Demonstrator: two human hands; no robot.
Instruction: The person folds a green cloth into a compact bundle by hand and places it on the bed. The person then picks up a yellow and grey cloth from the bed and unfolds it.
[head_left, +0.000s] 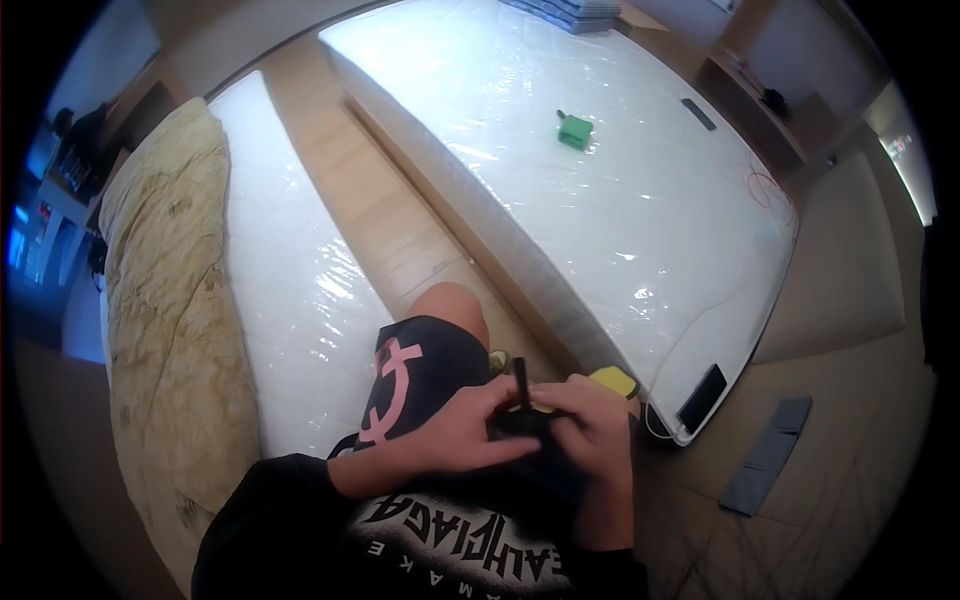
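Both hands meet in front of my lap around a small black object with an upright stick-like part (pixel 521 384); its lower part is dark and mostly hidden, so its kind is unclear. My left hand (pixel 468 425) is closed on it, with thumb and fingers curled around the left side. From the other side, my right hand (pixel 590 415) grips it, fingers bent inward. Just behind the right hand's knuckles shows a yellow flat-faced thing (pixel 614 380), partly covered; whether the hand touches it I cannot tell.
A plastic-covered mattress (pixel 560 220) carries a green object (pixel 575 131), a dark remote-like bar (pixel 698 114), a red cord (pixel 768 190) and a phone (pixel 703 397) with a white cable. A brown quilt (pixel 175 300) lies on the left bed. A grey strip (pixel 766 457) rests at right.
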